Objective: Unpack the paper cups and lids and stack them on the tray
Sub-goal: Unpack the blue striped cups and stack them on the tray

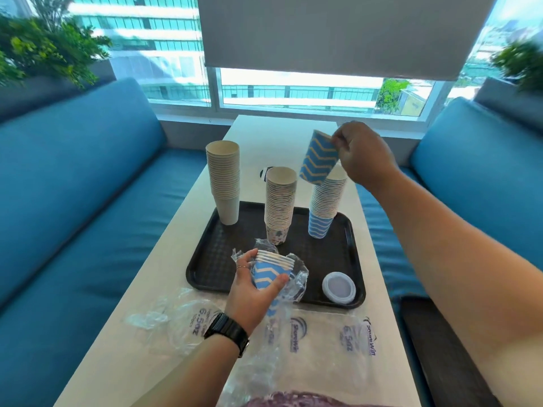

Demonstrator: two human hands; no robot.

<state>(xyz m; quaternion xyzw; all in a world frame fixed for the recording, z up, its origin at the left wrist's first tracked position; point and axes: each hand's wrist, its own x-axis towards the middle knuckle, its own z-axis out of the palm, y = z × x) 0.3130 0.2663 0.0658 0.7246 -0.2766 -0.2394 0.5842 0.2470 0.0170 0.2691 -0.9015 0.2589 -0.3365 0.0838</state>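
Closest to you, empty wrappers [329,339] lie flat on the table [141,295], just short of the tray [202,277], out of the way of the stacking.

Your left hand [252,292] is curled round a short bunch of blue cups [271,270], with the torn plastic [296,277] bunched around them. Looks like you're holding them at the tray's near edge so the other hand can peel one off at a time. A lid [338,287] sits on the tray's near right corner, apart from the cups.

Further back on the tray, the floral stack [279,207] stands in the middle and the blue stack [324,207] to its right. The plain stack [224,183] is at the far left corner.

Your right hand [364,154] pinches one blue cup [318,160] by its base, tilted, mouth just beside the top of the blue stack. I'd guess it still needs turning mouth-up to nest.

The floral stack stands close on the left, so a wide swing could knock it. Something dark [264,174] peeks out behind the floral stack, can't tell what.
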